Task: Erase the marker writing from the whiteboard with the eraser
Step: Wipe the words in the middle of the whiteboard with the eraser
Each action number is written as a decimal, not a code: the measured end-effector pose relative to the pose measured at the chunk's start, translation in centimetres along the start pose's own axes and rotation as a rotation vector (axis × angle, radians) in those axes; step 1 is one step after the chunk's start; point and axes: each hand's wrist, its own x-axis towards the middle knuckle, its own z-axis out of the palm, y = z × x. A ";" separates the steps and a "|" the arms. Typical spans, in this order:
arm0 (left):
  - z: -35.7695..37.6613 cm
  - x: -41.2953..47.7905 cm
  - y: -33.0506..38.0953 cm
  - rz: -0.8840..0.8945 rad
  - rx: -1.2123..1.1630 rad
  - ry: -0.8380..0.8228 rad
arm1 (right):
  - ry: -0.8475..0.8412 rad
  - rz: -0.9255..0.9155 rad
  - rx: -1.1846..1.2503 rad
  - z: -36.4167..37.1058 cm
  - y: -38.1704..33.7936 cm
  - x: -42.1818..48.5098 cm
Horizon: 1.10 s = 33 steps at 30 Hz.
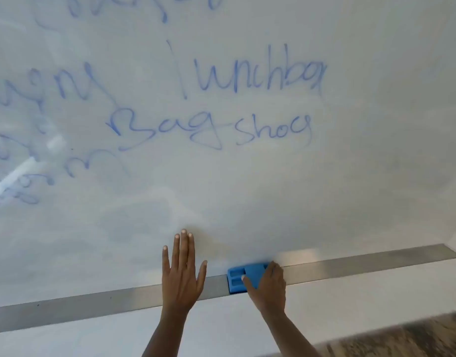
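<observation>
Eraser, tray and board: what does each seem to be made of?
The eraser looks like matte blue moulded plastic or dense foam, with two recessed slots; which one is unclear. The ledge appears to be brushed metal, grey with a soft sheen. The whiteboard looks glossy and smooth, showing glare streaks; glass or coated panel cannot be told.

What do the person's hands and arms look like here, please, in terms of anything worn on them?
Both arms are bare as far as the picture shows, with no sleeves in view. The left hand and right hand wear no gloves, and no rings, watch or bracelets are visible. The left fingernails look short and unpainted.
</observation>
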 end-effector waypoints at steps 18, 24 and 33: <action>-1.1 3.2 -1.3 0.117 0.092 0.128 | 0.246 -0.169 0.116 -2.0 -0.6 0.1; -3.1 6.4 -0.6 0.246 0.073 0.273 | 0.647 -0.421 0.260 -8.5 -0.7 -0.2; -10.8 15.6 0.6 0.333 0.044 0.568 | 1.172 -0.642 0.545 -25.6 -8.3 0.6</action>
